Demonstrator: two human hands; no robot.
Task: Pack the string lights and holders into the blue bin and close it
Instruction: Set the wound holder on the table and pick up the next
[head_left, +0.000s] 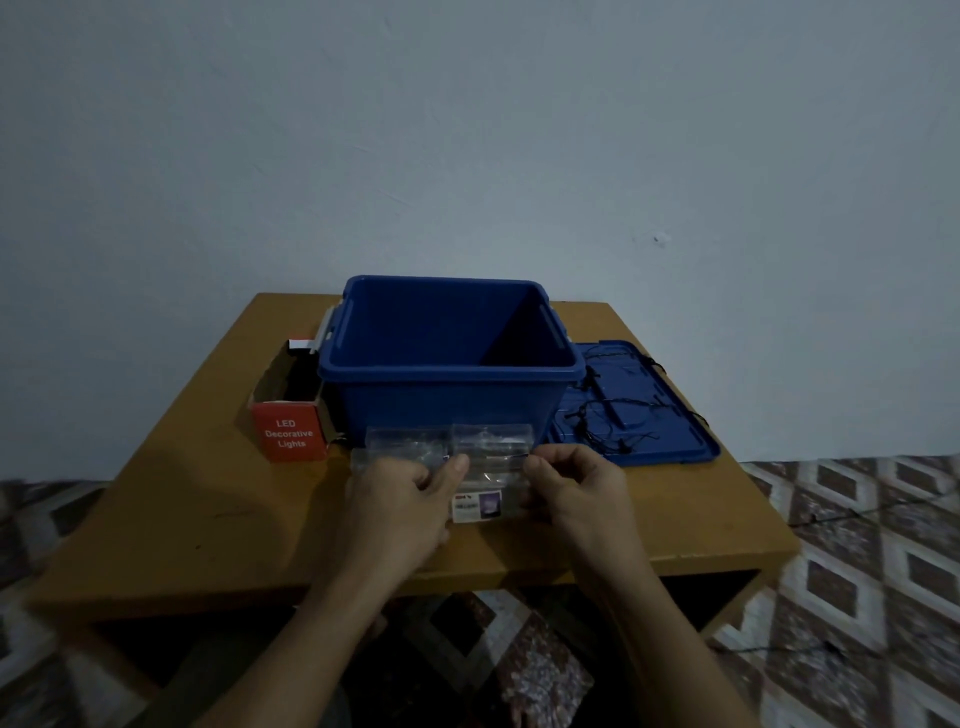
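The left hand (402, 499) and right hand (576, 493) pinch a clear holder packet (491, 467) just before the open blue bin (449, 369). Black string lights (605, 410) lie on its lid (670, 452), on the tabletop (208, 509).

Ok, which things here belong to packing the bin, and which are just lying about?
Job: blue bin; lid; string lights on the lid; clear holder packets, pinched by left hand and right hand.
Lying about: red LED lights box, open, beside the bin; wooden table.
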